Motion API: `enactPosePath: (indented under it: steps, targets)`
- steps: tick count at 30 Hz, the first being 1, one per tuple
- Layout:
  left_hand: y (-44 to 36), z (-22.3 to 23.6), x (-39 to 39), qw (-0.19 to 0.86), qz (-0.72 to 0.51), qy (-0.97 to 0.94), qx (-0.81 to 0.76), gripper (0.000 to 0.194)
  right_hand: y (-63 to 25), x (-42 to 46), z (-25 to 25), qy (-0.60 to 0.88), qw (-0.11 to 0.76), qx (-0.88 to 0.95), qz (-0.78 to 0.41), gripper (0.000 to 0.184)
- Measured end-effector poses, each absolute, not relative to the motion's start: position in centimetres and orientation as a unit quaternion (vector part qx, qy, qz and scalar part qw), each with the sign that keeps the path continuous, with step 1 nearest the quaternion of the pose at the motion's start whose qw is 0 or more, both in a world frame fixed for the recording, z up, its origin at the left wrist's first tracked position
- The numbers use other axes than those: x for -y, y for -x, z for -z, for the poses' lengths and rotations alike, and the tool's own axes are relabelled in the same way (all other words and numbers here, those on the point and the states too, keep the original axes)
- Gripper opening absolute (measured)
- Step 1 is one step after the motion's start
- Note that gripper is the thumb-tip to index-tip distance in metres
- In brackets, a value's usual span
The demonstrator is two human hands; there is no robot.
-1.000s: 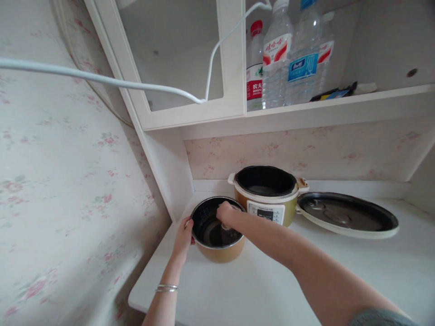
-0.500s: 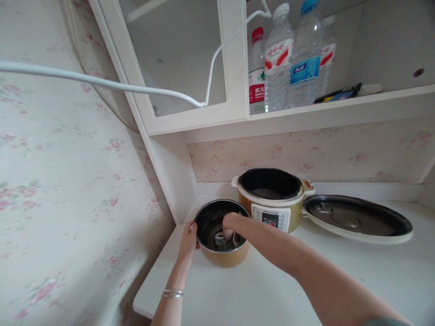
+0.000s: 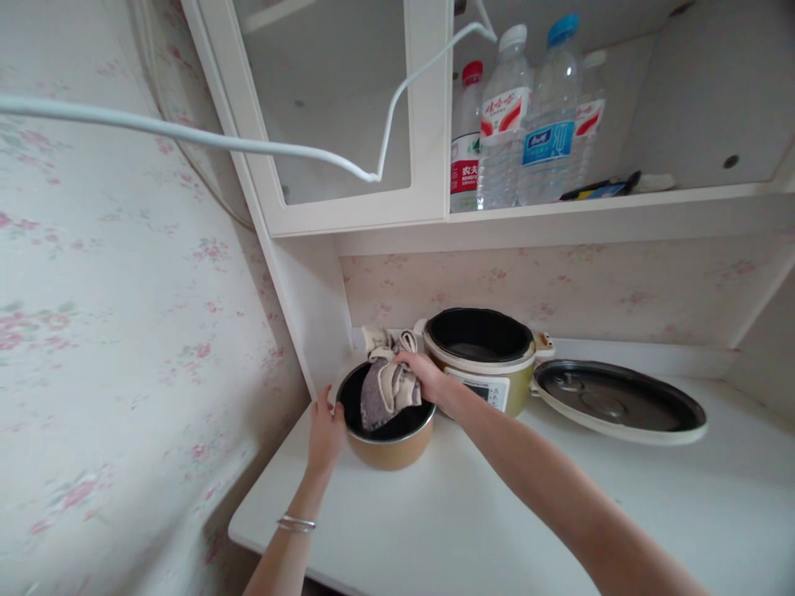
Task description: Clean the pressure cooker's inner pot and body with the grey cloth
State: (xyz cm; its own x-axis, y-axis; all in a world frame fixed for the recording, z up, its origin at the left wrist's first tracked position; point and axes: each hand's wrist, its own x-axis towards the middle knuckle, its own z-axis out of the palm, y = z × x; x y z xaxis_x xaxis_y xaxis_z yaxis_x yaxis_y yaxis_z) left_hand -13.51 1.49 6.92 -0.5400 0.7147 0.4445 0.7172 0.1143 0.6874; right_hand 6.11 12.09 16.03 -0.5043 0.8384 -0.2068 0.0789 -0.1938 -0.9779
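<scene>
A round inner pot (image 3: 390, 454), tan outside and black inside, sits upright on the white tabletop. My right hand (image 3: 422, 374) is closed on a bunched grey-and-cream cloth (image 3: 388, 385), lifted so that it hangs over the pot's opening. The cloth's lower end covers part of the dark inside. At the pot's left side is my left hand (image 3: 326, 426), its fingers stretched up and apart and its thumb close against the rim. A silver bracelet circles the left wrist.
Behind the pot stands a cream-and-gold cooker body (image 3: 518, 397) with a dark opening. Its large oval lid (image 3: 621, 406) lies inside-up to the right. Overhead are a cabinet with several plastic bottles (image 3: 506, 124) and a white cable (image 3: 279, 149).
My right hand has come up out of the pot with the cloth bunched in it. My left hand's fingers have loosened from the rim. The view has shifted slightly.
</scene>
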Motion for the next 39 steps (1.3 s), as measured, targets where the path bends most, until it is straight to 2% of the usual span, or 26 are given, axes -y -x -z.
enactPosePath:
  steps: [2, 4, 9, 14, 18, 20, 28, 32, 35, 39]
  targets:
    - [13.3, -7.5, -0.4, 0.11, 0.393, 0.507, 0.759, 0.044, -8.3, -12.0, -16.6, 0.415, 0.351, 0.555, -0.63, 0.02]
    - [12.7, -8.3, 0.7, 0.171, 0.325, 0.515, 0.775, 0.04, -10.4, -11.8, -16.8, 0.437, 0.407, 0.548, -0.587, 0.024]
    - [11.0, -10.2, 3.1, 0.229, 0.228, 0.588, 0.741, 0.038, -13.0, -10.3, -15.5, 0.505, 0.478, 0.563, -0.447, 0.026]
    - [10.2, -10.4, 3.6, 0.171, 0.17, 0.628, 0.74, 0.039, -12.2, -8.0, -12.6, 0.52, 0.476, 0.629, -0.327, 0.021]
    - [9.9, -10.4, 3.0, 0.16, 0.161, 0.614, 0.756, 0.036, -11.8, -7.0, -9.7, 0.522, 0.433, 0.709, -0.193, 0.03]
    - [9.8, -10.5, 2.5, 0.155, 0.162, 0.61, 0.76, 0.034, -11.9, -6.6, -8.7, 0.534, 0.423, 0.709, -0.184, 0.03]
    - [9.0, -10.4, 0.9, 0.159, 0.169, 0.58, 0.781, 0.033, -13.3, -5.5, -10.3, 0.561, 0.5, 0.639, -0.165, 0.034]
    - [8.1, -10.4, -0.2, 0.158, 0.175, 0.555, 0.798, 0.033, -14.5, -4.6, -9.4, 0.553, 0.523, 0.632, -0.145, 0.035]
    - [7.2, -10.3, -1.0, 0.158, 0.183, 0.535, 0.809, 0.033, -14.4, -3.5, -7.4, 0.55, 0.485, 0.667, -0.133, 0.038]
    - [5.8, -10.3, -1.7, 0.138, 0.183, 0.523, 0.821, 0.031, -12.1, -2.1, -4.6, 0.533, 0.391, 0.737, -0.135, 0.045]
